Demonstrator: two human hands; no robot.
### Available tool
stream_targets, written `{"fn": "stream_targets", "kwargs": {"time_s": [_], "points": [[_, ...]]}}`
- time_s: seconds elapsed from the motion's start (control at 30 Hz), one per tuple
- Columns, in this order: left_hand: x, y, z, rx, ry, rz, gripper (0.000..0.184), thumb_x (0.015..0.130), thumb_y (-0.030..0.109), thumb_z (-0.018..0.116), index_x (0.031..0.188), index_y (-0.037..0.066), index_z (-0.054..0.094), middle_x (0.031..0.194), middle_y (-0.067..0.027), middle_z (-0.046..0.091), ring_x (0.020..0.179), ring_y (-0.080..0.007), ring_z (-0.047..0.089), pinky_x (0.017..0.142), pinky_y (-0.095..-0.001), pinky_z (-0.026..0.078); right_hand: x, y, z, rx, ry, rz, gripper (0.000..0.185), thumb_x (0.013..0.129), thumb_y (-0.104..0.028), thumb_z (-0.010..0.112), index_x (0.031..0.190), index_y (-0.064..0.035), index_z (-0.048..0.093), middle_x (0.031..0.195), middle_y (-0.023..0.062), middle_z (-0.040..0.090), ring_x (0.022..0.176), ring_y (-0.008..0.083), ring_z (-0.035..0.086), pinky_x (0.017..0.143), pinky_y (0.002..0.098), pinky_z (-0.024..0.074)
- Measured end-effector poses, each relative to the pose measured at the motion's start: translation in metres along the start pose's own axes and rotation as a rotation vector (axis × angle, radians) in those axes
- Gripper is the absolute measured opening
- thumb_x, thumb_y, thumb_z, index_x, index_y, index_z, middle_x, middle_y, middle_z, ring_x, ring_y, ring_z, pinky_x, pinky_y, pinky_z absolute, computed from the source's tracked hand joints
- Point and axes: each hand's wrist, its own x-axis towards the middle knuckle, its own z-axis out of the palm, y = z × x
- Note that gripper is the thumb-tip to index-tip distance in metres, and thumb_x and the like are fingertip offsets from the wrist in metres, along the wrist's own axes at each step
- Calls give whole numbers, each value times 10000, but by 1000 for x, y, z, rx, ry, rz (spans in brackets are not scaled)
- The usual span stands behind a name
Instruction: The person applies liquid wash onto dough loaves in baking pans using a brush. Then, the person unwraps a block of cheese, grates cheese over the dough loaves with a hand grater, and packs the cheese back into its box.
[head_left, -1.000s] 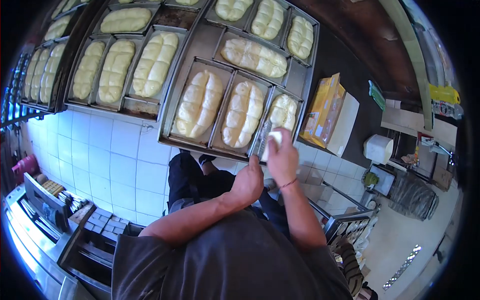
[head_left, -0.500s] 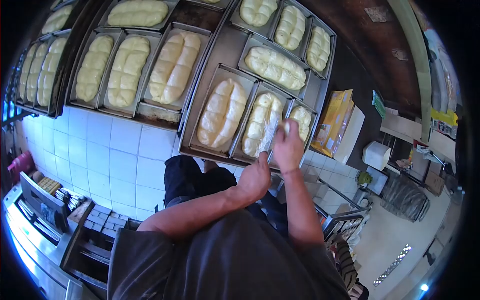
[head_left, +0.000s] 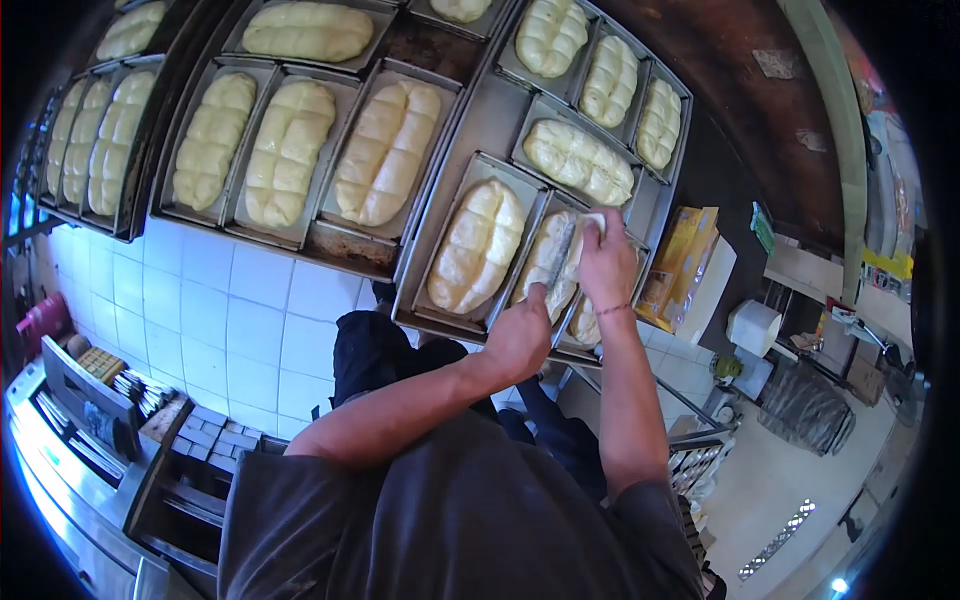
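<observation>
My left hand (head_left: 520,335) is closed round the near end of a narrow, flat metal grater (head_left: 564,248), which slants over a raw loaf (head_left: 543,258) in the front tin row. Closed beside the grater's far end, my right hand (head_left: 609,268) grips a small pale block (head_left: 598,219), mostly covered by the fingers. Whether the block touches the grater I cannot tell. Left of my hands, a plump segmented loaf (head_left: 476,247) fills its tin. Another loaf (head_left: 586,322) shows partly below my right wrist.
More tins of raw loaves (head_left: 578,160) share this large tray (head_left: 412,290). A second tray with several loaves (head_left: 290,150) adjoins it on the left, and a further stack (head_left: 122,140) stands beyond. A yellow carton (head_left: 678,265) sits to the right. Pale tiles (head_left: 255,325) cover the floor.
The view has shifted, so trays and loaves appear farther right and slightly lower. Both hands keep their grips over the same loaf, and the grater looks less blurred.
</observation>
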Motion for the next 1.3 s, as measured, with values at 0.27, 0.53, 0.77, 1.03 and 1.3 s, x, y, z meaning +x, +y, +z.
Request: {"fn": "stream_targets", "kwargs": {"time_s": [0.27,0.53,0.77,1.03,1.3], "points": [[-11,-31,-36,58,154,-95,271,880,36,450,1120,-87,419,779,-312,633,731,-442,657,606,-508,520,-15,-70,31,80,-54,-127,200,939,-234,505,1106,-124,505,763,230,653,733,447,638,659,545,480],[-51,-41,-50,57,229,-73,265,878,50,478,1103,-81,428,768,-285,637,652,-377,668,502,-465,507,-53,-84,39,50,-104,-129,253,940,-258,512,1133,-99,470,757,235,655,714,452,637,640,549,482],[-95,-44,-36,5,150,-146,231,906,100,481,1063,-56,416,679,-259,600,619,-431,620,507,-521,455,-60,-78,32,-24,-118,10,255,950,-261,510,1142,-101,464,754,233,658,719,449,645,646,539,496],[-112,-49,-39,-61,111,-92,205,906,94,479,1054,-32,414,661,-266,591,630,-450,612,534,-553,446,-80,-83,44,27,-80,117,232,952,-208,536,1151,-94,504,857,234,669,791,443,654,675,498,503],[-11,-5,-52,-140,165,-33,227,914,99,461,1083,-47,420,735,-304,618,693,-489,613,607,-600,461,-7,-25,1,491,85,13,277,957,-220,572,1191,-79,528,824,136,649,693,273,626,658,393,500]]}}
